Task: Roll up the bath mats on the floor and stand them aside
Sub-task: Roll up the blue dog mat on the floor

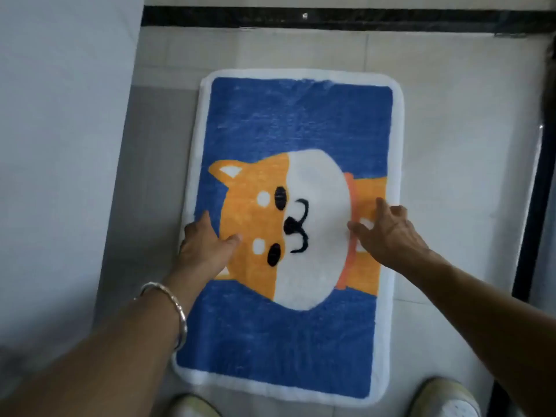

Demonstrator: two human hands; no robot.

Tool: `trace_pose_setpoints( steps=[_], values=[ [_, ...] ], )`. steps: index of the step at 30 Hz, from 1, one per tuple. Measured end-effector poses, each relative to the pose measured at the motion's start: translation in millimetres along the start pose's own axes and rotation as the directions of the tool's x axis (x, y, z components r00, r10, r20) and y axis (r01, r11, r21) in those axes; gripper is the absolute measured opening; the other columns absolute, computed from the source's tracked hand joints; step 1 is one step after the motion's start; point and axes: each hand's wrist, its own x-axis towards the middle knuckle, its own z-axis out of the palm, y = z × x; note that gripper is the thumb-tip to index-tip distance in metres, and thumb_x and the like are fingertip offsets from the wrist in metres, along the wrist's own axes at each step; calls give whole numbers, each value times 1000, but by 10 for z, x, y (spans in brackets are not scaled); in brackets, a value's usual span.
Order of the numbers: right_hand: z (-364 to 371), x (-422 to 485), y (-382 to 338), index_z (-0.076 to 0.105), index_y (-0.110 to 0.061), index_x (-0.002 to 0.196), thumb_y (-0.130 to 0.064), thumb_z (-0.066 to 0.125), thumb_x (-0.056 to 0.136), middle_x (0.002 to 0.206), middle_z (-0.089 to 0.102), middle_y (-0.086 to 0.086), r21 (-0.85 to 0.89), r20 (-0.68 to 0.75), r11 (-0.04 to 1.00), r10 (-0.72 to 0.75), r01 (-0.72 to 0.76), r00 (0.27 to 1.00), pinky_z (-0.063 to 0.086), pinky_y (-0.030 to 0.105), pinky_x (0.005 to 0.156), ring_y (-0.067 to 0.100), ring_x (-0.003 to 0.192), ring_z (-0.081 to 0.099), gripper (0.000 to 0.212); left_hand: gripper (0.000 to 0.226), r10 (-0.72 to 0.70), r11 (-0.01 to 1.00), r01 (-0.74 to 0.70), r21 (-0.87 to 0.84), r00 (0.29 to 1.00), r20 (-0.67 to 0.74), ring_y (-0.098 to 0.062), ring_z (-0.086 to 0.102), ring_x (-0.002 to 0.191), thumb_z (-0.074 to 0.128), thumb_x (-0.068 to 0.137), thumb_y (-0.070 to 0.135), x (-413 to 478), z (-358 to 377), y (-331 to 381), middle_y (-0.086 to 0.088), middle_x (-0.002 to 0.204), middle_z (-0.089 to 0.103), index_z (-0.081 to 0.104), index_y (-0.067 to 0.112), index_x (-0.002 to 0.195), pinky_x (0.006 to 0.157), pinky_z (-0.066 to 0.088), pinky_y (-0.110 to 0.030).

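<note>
A blue bath mat [288,121] with a white border and an orange-and-white dog face lies flat and unrolled on the tiled floor, its long side running away from me. My left hand [206,242] is over the mat's left side, fingers spread and pointing forward, and seems to touch the pile. My right hand [388,230] is over the right side near the dog's collar, fingers loosely spread, holding nothing. A silver bangle sits on my left wrist. Only one mat is in view.
A white wall [60,115] runs along the left. A black threshold strip [331,18] crosses the floor beyond the mat, and a dark door frame [532,212] stands at the right. My two shoes [445,398] are at the mat's near edge.
</note>
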Motion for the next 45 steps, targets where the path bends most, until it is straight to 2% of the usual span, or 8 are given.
trace_pose_setpoints(
  steps=[8, 13, 24, 31, 36, 39, 41, 45],
  values=[
    [-41, 258, -125, 13, -17, 146, -44, 61, 88, 136, 29, 20, -23, 8, 986, 165, -165, 986, 38, 48, 99, 40, 126, 33, 80, 117, -56, 986, 75, -150, 990, 131, -26, 53, 117, 73, 43, 67, 591, -86, -129, 0, 139, 46, 18, 42, 144, 95, 49, -48],
    [19, 417, -249, -2, -15, 150, -44, 65, 84, 141, 23, 22, -75, -48, 973, 215, -219, 975, 34, 46, 104, 40, 129, 30, 99, 136, -95, 989, 108, -104, 988, 122, -32, 43, 125, 74, 29, 66, 732, -97, -32, -5, 147, 32, 2, 51, 143, 99, 43, -53],
    [-66, 560, -296, -19, -27, 147, -45, 74, 77, 134, 24, 17, -173, -65, 967, 179, -187, 982, 41, 50, 95, 36, 126, 34, 118, 126, -139, 972, 149, 183, 988, -64, -38, 30, 129, 85, 61, 46, 679, -137, 200, -19, 144, 19, -7, 43, 147, 101, 38, -53],
    [-132, 646, -360, -23, -16, 148, -37, 74, 79, 137, 31, 19, -241, -27, 964, 107, -110, 994, 44, 46, 99, 35, 124, 45, 121, 137, -16, 994, 21, 107, 999, -47, -34, 45, 125, 85, 63, 29, 611, -176, 275, -13, 147, 34, -26, 43, 142, 99, 43, -47],
    [-147, 666, -387, -19, -5, 148, -25, 56, 91, 141, 38, 20, -291, -79, 955, 26, -48, 997, 44, 42, 98, 33, 123, 50, 96, 111, -52, 998, 56, 20, 982, -182, -35, 56, 109, 63, 85, 15, 478, -123, 313, -17, 133, 48, -29, 32, 143, 90, 48, -42],
    [-180, 640, -372, -19, -13, 149, -24, 53, 91, 136, 40, 20, -256, -74, 966, -1, -18, 997, 46, 43, 96, 35, 117, 53, 92, 78, -173, 984, 159, -86, 964, -203, -36, 58, 100, 57, 87, 8, 462, -232, 349, -17, 114, 57, 11, 9, 150, 74, 48, -37],
    [-225, 592, -405, -16, -17, 150, -20, 49, 93, 135, 36, 21, -243, -86, 970, -33, 12, 996, 44, 43, 96, 37, 117, 52, 86, 37, -147, 989, 144, -26, 968, -204, -36, 58, 101, 52, 89, 7, 408, -312, 378, -21, 118, 59, 50, -1, 125, 72, 45, -34],
    [-445, 502, -554, 2, -22, 151, -15, 39, 98, 127, 36, 18, -251, -233, 959, -189, 129, 954, 46, 43, 90, 38, 110, 54, 65, 35, -5, 1000, 6, -1, 955, -298, -37, 53, 115, 44, 93, 10, 355, -458, 566, -20, 131, 54, 54, 5, 126, 93, 44, -37]
  ],
)
